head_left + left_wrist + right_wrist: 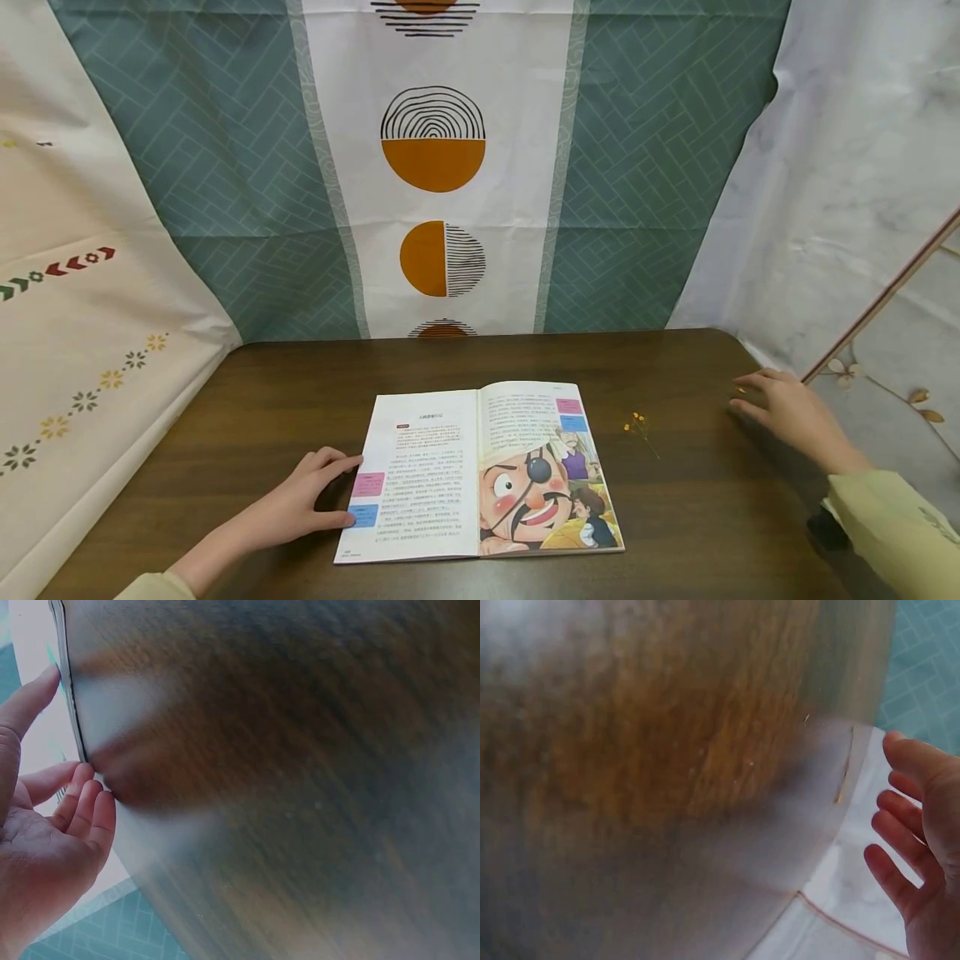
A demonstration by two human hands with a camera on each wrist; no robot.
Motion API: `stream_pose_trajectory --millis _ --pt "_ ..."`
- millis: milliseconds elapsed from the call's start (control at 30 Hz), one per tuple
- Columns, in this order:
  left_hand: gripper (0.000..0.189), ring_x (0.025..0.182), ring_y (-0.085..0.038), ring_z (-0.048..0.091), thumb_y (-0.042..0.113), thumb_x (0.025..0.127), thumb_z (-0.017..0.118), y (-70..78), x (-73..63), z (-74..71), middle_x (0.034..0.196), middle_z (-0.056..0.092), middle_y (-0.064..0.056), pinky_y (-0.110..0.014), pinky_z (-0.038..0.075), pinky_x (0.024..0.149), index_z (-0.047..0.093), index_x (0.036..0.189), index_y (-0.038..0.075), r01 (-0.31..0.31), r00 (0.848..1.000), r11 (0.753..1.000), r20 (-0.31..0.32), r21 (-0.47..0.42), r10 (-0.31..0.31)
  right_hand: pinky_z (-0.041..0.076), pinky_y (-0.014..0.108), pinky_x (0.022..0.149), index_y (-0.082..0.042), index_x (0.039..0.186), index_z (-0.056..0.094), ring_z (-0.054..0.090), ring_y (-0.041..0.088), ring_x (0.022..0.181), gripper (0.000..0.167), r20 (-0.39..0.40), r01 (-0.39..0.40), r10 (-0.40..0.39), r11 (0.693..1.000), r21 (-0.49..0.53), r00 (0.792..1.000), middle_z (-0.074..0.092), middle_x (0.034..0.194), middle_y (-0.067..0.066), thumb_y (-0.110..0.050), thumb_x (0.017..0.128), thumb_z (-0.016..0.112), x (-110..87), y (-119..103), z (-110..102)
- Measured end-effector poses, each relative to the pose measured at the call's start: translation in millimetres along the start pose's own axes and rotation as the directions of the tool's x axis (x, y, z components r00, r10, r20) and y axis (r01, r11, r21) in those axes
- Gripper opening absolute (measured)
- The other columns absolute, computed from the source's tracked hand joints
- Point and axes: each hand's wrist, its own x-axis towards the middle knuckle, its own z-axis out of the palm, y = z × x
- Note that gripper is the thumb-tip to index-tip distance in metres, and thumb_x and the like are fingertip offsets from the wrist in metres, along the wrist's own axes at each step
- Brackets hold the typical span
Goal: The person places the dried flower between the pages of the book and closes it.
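An open picture book (427, 475) lies flat on the brown table, printed text on the left page and a cartoon pirate with an eyepatch on the right. My left hand (300, 497) rests at the book's left edge; its thumb touches the page by the blue box, and the other fingers meet the edge higher up. My right hand (795, 417) hovers over the table's right side, fingers apart and loosely bent. Close to its fingertips is a small yellow bit (741, 390). In the right wrist view a thin stem (845, 769) lies near that hand, apart from the fingers.
A sprig of small yellow dried flowers (637, 425) lies on the table (525, 358) right of the book. Patterned cloth (637, 167) hangs behind the table, with pale cloth (82, 333) on the left. A dark object (827, 531) sits partly hidden under the right sleeve.
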Motion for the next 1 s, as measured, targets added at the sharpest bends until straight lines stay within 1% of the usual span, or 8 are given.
stream_pose_trajectory --millis 100,200,300,433,567,667,867,1000 --pt "0.076 0.113 -0.021 0.044 0.046 0.079 0.079 -0.3 -0.4 -0.2 0.121 0.051 0.001 -0.032 0.047 0.091 0.055 0.138 0.005 0.008 1.0 1.0 0.007 -0.01 -0.008 0.052 0.056 0.074 0.002 0.112 0.07 0.065 0.043 0.091 0.038 -0.007 0.036 -0.036 0.998 0.056 0.999 0.069 0.105 0.024 -0.018 0.081 0.079 1.7 9.3 5.6" --pt "0.076 0.114 -0.021 0.044 0.046 0.08 0.078 0.2 -1.1 -0.9 0.122 0.051 0.001 -0.033 0.046 0.092 0.054 0.139 0.005 0.012 1.0 1.0 0.013 -0.015 -0.012 0.052 0.055 0.073 0.001 0.112 0.07 0.067 0.042 0.089 0.038 -0.007 0.058 -0.058 0.994 0.092 0.998 0.071 0.102 0.022 -0.013 0.079 0.08 3.0 17.3 9.9" --pt "0.076 0.113 -0.021 0.044 0.045 0.08 0.078 0.7 -1.9 -1.2 0.122 0.05 0.0 -0.033 0.046 0.091 0.054 0.139 0.005 0.009 1.0 1.0 0.009 -0.015 -0.009 0.053 0.055 0.073 0.002 0.112 0.07 0.067 0.043 0.09 0.036 0.017 0.057 -0.059 0.992 0.112 0.998 0.071 0.102 0.022 -0.01 0.079 0.08 3.7 19.7 10.3" --pt "0.075 0.114 -0.022 0.043 0.044 0.08 0.079 1.6 -2.4 -1.6 0.123 0.05 0.0 -0.033 0.046 0.091 0.053 0.14 0.005 0.016 1.0 0.999 0.01 -0.031 -0.016 0.053 0.053 0.073 0.002 0.109 0.071 0.067 0.04 0.087 0.032 0.041 0.04 -0.045 0.993 0.108 0.998 0.07 0.102 0.022 -0.009 0.08 0.078 4.3 19.5 10.9" --pt "0.077 0.117 -0.024 0.043 0.042 0.08 0.08 4.0 -0.8 -3.2 0.125 0.05 -0.003 -0.032 0.045 0.092 0.052 0.14 0.004 0.057 0.998 0.994 0.041 -0.089 -0.054 0.053 0.051 0.07 0.004 0.11 0.071 0.066 0.038 0.084 0.03 0.093 -0.002 -0.008 0.994 0.109 0.996 0.066 0.102 0.025 -0.01 0.084 0.076 6.3 18.5 11.7" --pt "0.078 0.118 -0.026 0.043 0.039 0.079 0.081 6.3 1.2 -4.7 0.126 0.05 -0.006 -0.032 0.045 0.092 0.051 0.141 0.002 0.085 0.995 0.986 0.067 -0.142 -0.076 0.052 0.05 0.069 0.007 0.11 0.07 0.065 0.037 0.083 0.029 0.117 -0.014 0.002 0.994 0.107 0.993 0.065 0.103 0.027 -0.009 0.085 0.073 7.6 17.7 12.9" --pt "0.08 0.112 -0.026 0.044 0.033 0.079 0.081 9.0 2.3 -5.6 0.125 0.049 -0.011 -0.026 0.046 0.085 0.048 0.142 -0.003 0.1 0.991 0.969 0.106 -0.228 -0.078 0.052 0.048 0.067 0.006 0.11 0.071 0.065 0.036 0.082 0.028 0.103 0.013 -0.025 0.993 0.113 0.994 0.065 0.102 0.026 -0.004 0.084 0.073 8.9 13.0 17.0" --pt "0.08 0.113 -0.026 0.044 0.032 0.079 0.081 8.8 1.7 -4.9 0.125 0.048 -0.011 -0.024 0.048 0.084 0.047 0.143 -0.002 0.118 0.989 0.962 0.12 -0.247 -0.09 0.052 0.053 0.073 0.003 0.111 0.071 0.065 0.041 0.088 0.029 0.1 0.037 -0.051 0.989 0.144 0.994 0.065 0.105 0.026 -0.003 0.083 0.073 10.7 7.1 18.1"
